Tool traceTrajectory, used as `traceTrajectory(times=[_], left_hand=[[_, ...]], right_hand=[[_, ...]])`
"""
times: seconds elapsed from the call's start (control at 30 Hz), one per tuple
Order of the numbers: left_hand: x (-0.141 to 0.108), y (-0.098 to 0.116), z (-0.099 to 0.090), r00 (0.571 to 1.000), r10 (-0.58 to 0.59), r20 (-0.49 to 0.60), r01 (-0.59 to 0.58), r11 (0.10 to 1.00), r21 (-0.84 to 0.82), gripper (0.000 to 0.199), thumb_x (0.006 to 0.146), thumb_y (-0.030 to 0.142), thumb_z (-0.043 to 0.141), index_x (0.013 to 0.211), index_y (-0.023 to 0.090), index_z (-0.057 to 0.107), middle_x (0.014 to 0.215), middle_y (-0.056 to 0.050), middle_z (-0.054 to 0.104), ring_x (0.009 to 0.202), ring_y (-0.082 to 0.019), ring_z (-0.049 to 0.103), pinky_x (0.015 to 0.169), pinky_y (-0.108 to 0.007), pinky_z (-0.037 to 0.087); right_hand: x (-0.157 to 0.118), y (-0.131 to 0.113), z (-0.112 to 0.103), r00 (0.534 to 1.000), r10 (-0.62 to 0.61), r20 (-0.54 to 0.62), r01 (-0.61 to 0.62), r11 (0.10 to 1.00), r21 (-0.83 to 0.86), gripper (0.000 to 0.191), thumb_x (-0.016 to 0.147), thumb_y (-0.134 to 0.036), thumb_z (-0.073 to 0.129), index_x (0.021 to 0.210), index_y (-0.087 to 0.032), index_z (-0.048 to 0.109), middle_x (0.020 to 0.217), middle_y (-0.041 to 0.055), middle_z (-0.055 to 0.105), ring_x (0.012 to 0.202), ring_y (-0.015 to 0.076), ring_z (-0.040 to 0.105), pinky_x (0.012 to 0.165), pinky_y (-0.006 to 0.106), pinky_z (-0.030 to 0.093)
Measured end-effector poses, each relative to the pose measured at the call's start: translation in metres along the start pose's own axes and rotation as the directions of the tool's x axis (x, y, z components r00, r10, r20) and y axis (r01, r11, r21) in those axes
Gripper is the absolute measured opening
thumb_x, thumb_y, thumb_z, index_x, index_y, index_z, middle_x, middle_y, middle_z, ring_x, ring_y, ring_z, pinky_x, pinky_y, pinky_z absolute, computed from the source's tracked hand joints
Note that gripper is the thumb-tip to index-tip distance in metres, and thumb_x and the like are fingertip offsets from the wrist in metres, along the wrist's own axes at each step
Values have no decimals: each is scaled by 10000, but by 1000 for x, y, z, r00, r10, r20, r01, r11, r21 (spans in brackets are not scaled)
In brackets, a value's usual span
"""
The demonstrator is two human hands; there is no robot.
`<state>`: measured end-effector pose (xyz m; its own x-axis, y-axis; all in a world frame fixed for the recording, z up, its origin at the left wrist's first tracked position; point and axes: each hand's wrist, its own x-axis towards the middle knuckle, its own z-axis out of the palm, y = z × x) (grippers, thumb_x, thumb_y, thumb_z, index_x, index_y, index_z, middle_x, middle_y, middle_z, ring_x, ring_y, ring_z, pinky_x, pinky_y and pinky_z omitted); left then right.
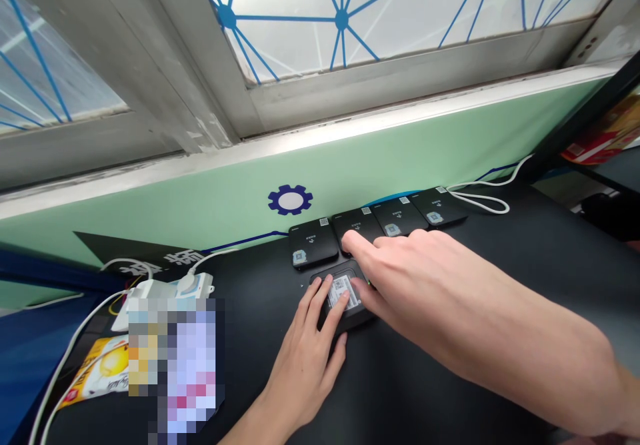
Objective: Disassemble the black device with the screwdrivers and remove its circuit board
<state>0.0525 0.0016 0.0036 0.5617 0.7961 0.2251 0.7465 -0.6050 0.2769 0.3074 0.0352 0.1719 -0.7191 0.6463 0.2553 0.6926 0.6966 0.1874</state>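
Observation:
A flat black box-shaped device [357, 320] with rounded corners and a white printed label [336, 292] lies on the black table. My left hand [315, 348] rests on it, fingers stretched out and apart over the label and the thumb at the near edge. My right hand [420, 278] comes across from the right. Its thumb touches the device's right side, and its index finger reaches over one of the black devices behind. Thumb and index finger are apart; the other fingers are hidden. A tiny green light shows beside the right thumb.
Along the green wall stand in a row black devices with stickers, among them the leftmost one [315, 245] and the rightmost one [440, 206]. A white cable [483, 198] lies at the right end. Left are a white power strip [195, 288], a snack packet [103, 368] and a blurred-out item.

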Motion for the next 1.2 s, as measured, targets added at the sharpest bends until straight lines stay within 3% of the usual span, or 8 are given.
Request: traceTrajectory(times=[0.17,0.4,0.57,0.7,0.8,0.93,1.07,1.2], left_hand=[[0,0,0,1000,6,-3,-6,1000,5,635,1148,147,526,1766,205,389,1860,-177,321,1741,-392,323,1311,-612,539],[0,0,1,1000,7,-6,-7,1000,1,623,1147,154,538,1756,199,412,1843,-185,359,1733,-402,345,1307,-602,546],[1,-1,0,1000,12,-7,-12,1000,6,635,1145,160,542,1762,203,399,1844,-190,359,1731,-408,350,1293,-611,558],[1,1,0,1000,11,-6,-11,1000,2,633,1146,156,533,1762,215,397,1849,-184,362,1727,-405,359,1292,-628,556],[2,1,-1,1000,2,-13,-2,1000,-11,629,1144,155,540,1756,223,413,1851,-174,366,1728,-403,361,1294,-622,556],[1,0,0,1000,4,-15,-4,1000,-10,634,1137,153,557,1755,205,422,1844,-184,373,1728,-409,362,1301,-606,552],[1,0,0,1000,2,-10,-2,1000,-6,639,1137,156,559,1758,205,420,1834,-186,389,1717,-413,381,1291,-603,563],[1,-1,0,1000,-2,-5,2,1000,-2,639,1143,163,551,1764,217,408,1840,-182,377,1719,-414,375,1282,-615,569]], right_hand=[[-4,1,2,995,-62,-82,63,998,6,529,911,-72,657,1431,5,714,1189,159,825,743,246,714,599,403,504],[-6,-3,2,989,-144,-32,139,983,-118,450,990,-21,447,1315,-30,758,1584,231,687,1124,335,759,745,438,587],[-3,-3,1,994,-103,-27,101,993,-59,402,1008,-91,543,1352,-65,748,1485,194,750,1023,321,774,675,428,562],[-1,0,0,998,-50,-49,52,998,26,531,875,-82,689,1401,-19,720,1145,143,838,782,268,753,569,393,501],[-2,1,1,993,-66,-94,70,997,41,589,865,-79,683,1445,21,689,1162,157,842,771,256,748,591,392,521],[-5,0,1,991,-103,-86,101,995,-21,502,943,-52,554,1419,-2,705,1389,205,808,932,294,789,642,397,570],[-11,-1,5,986,-160,-47,156,985,-77,515,987,-54,508,1468,10,679,1674,256,614,1249,374,747,839,461,642],[-12,-2,8,987,-155,-35,153,986,-66,476,994,-74,548,1442,-54,711,1713,224,576,1332,387,712,915,466,640]])
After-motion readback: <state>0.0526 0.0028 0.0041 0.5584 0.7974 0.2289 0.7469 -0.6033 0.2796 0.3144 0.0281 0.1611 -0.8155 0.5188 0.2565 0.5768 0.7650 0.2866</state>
